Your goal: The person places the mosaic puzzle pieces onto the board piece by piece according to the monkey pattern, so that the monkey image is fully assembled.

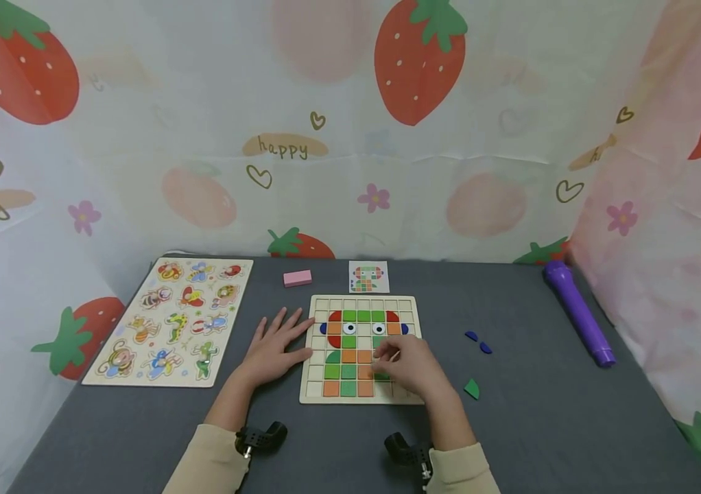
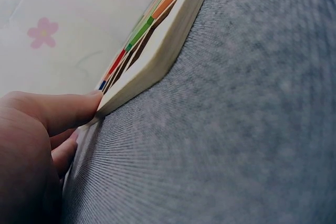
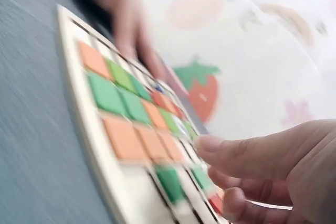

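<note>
A square wooden grid board [image 1: 317, 394] lies in front of me, partly filled with red, green, orange and blue pieces and two eye tiles. My left hand [image 1: 273, 350] rests flat at its left side, fingers spread; in the left wrist view the thumb [image 2: 79, 109] touches the board's edge [image 2: 157, 72]. My right hand [image 1: 409, 363] is over the board's right half, thumb and fingers bent close together. Whether a piece is between those fingertips is hidden. Near them, a green tile [image 3: 170, 182] sits in the grid.
Two blue pieces [image 1: 478, 341] and a green quarter-round piece [image 1: 472, 389] lie right of the board. Behind it are a pattern card [image 1: 369, 276] and a pink block [image 1: 298, 278]. An insect picture board [image 1: 168, 322] lies left, a purple microphone-shaped object [image 1: 579, 313] far right.
</note>
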Available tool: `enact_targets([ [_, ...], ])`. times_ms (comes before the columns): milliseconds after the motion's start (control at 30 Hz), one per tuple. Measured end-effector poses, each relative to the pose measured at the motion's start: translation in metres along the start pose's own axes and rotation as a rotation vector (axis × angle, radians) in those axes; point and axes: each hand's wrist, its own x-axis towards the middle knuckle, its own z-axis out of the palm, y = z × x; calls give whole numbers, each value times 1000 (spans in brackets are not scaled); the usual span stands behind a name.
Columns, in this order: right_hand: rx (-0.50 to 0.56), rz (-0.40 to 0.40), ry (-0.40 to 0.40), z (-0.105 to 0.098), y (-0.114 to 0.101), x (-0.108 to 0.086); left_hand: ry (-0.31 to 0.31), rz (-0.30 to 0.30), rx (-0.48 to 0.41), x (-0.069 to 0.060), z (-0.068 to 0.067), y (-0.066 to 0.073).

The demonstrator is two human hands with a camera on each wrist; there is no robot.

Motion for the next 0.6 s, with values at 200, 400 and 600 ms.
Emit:
enact_targets([
  [200, 38, 107, 53, -34, 28, -7, -7, -2, 3, 0, -1, 0],
  [400, 21, 150, 72, -67, 55, -20, -7, -5, -3, -1, -1, 1],
  [600, 27, 188, 26, -96, 78, -39, -19, -13, 3, 0, -2, 2],
])
